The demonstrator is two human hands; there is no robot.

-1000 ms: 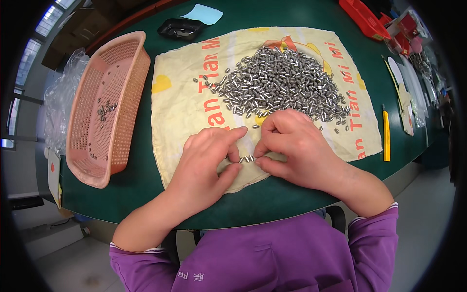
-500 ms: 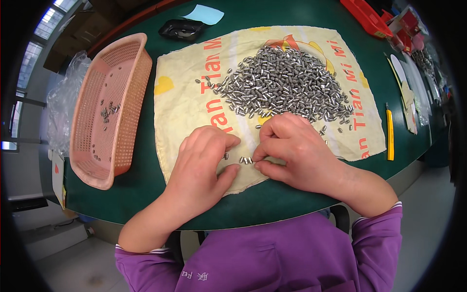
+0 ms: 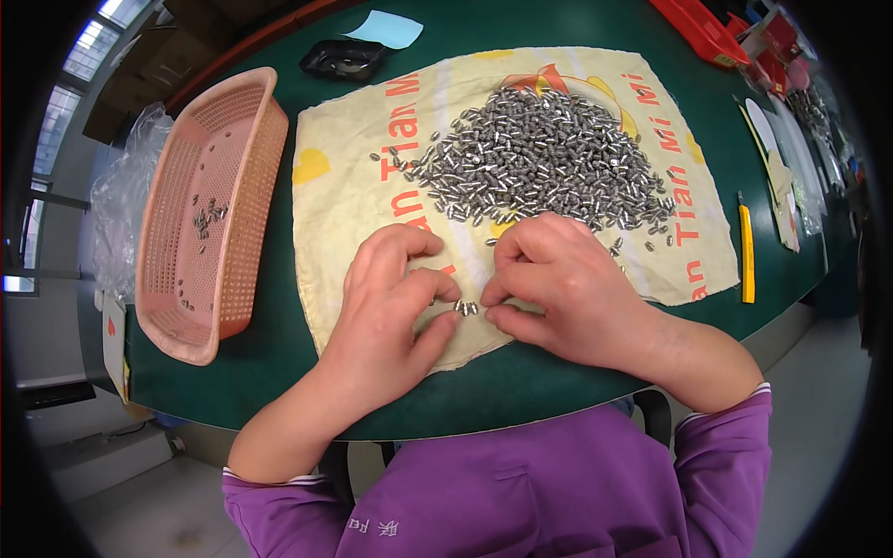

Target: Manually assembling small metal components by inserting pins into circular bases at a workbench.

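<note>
Between my two hands, a short row of small silvery barrel-shaped metal pieces [image 3: 466, 308] sits just above the front part of the cloth. My left hand [image 3: 386, 302] has thumb and index finger pinched at the row's left end, its other fingers curled loosely. Thumb and forefinger of my right hand [image 3: 563, 288] pinch at the right end. The fingertips partly hide the outermost pieces. A large heap of the same metal pieces [image 3: 544, 158] lies just beyond my hands on a cream printed cloth [image 3: 339, 205].
A pink plastic basket [image 3: 263, 177] with a few pieces inside stands at left. Behind are a black tray [image 3: 342, 59] and light-blue paper [image 3: 389, 30]. At right lies a yellow cutter [image 3: 747, 256]; a red bin [image 3: 702, 33] sits far right. Green tabletop [image 3: 465, 409] surrounds the cloth.
My left thumb and index finger have closed in at the row's left end, where a loose piece showed between them before. My right hand stays nearly in place.
</note>
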